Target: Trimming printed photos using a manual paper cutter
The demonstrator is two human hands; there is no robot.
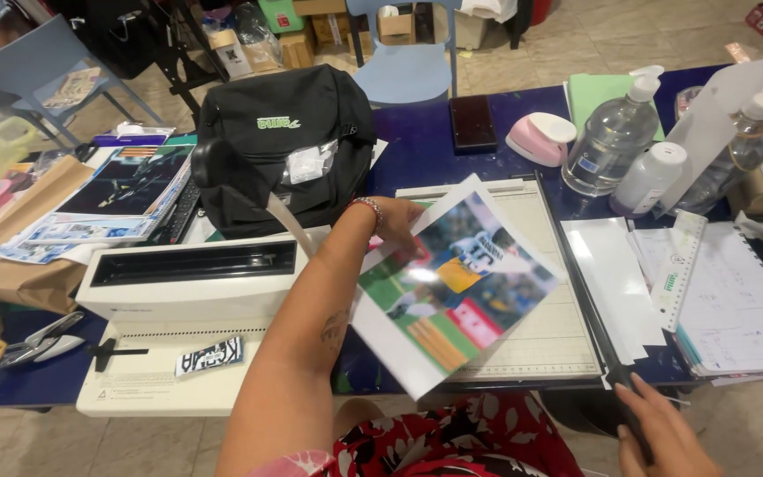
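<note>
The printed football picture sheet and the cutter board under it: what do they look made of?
The printed football picture sheet, held by the left hand, looks like glossy photo paper: thin, white-bordered, with a bright glare patch. The cream gridded cutter board seems hard plastic or coated board with a matte finish; its dark blade arm, gripped by the right hand, looks like metal, though unclear.

My left arm point(298, 353) is bare, with a small dark tattoo point(335, 329) on the forearm and a pink-and-white beaded bracelet point(369, 208) at the wrist. My right hand point(660, 433) wears nothing. My clothes point(452, 442) are red with black-and-white flowers.
</note>
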